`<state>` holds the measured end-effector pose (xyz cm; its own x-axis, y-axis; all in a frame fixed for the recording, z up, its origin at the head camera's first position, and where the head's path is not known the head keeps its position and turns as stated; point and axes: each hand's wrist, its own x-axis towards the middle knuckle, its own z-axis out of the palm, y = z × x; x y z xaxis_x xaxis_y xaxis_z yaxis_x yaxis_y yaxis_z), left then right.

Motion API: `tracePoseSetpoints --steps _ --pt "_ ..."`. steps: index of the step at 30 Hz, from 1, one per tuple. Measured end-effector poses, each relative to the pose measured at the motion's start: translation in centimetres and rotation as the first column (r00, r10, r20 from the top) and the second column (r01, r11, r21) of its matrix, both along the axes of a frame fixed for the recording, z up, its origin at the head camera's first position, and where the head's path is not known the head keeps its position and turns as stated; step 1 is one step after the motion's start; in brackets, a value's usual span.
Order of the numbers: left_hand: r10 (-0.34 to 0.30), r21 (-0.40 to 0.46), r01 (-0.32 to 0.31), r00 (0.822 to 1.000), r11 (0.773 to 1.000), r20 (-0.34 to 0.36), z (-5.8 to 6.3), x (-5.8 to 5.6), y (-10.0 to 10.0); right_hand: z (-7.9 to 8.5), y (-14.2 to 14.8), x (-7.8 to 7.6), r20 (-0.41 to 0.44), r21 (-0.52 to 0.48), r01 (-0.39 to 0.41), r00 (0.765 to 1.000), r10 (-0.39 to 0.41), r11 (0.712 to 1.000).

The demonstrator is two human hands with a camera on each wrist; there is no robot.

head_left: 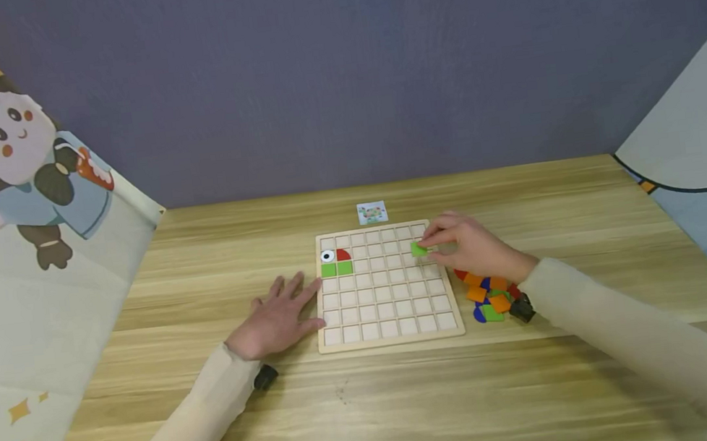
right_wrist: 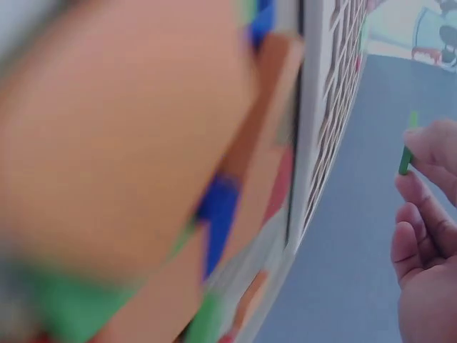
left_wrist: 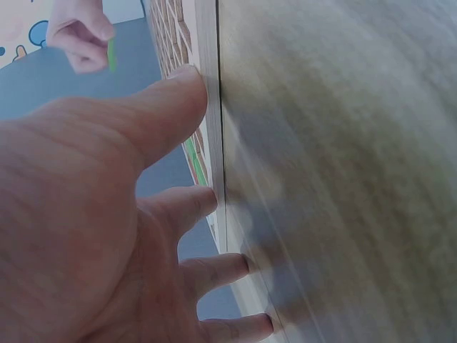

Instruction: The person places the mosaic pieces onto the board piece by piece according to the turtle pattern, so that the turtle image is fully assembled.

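A wooden grid board (head_left: 392, 338) lies on the table, its square cells in rows. Near its upper left corner sit a white tile with a black-and-blue eye (head_left: 328, 256), a red quarter-round tile (head_left: 344, 255) and two green square tiles (head_left: 336, 269). My right hand (head_left: 470, 243) pinches a green tile (head_left: 419, 249) between thumb and fingers above the board's right side; the right wrist view shows that tile (right_wrist: 405, 160) edge-on. My left hand (head_left: 276, 319) rests with fingers spread, thumb (left_wrist: 187, 89) and a fingertip at the board's left edge.
Beside the board's right edge lies a heap of orange, blue, red and green tiles (head_left: 499, 303), under my right wrist. A small picture card (head_left: 372, 212) lies beyond the board's far edge. A dark partition (head_left: 350, 75) rises behind the wooden table (head_left: 230, 227).
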<state>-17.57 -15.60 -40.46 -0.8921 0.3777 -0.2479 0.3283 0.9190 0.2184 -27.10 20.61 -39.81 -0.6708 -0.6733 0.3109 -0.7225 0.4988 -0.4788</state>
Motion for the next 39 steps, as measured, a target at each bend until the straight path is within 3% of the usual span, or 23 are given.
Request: tracePoseSetpoints --steps 10,17,30,39 --pt "-0.001 -0.006 0.001 1.0 1.0 0.005 0.1 0.0 0.0 0.3 -7.6 0.0 0.084 0.098 -0.115 0.991 0.107 0.989" --pt "0.003 -0.005 -0.003 1.0 1.0 0.008 0.1 -0.1 0.0 -0.2 -11.6 0.4 0.135 0.176 -0.144 0.983 0.121 0.974" --pt "0.004 0.0 -0.004 1.0 1.0 0.016 0.3 -0.2 0.0 -0.4 -13.7 0.9 0.15 0.253 -0.114 0.986 0.077 0.961" --pt "0.011 0.006 -0.011 1.0 1.0 0.019 0.1 -0.2 -0.1 -0.5 -13.8 1.3 0.125 0.237 -0.114 0.988 0.086 0.965"
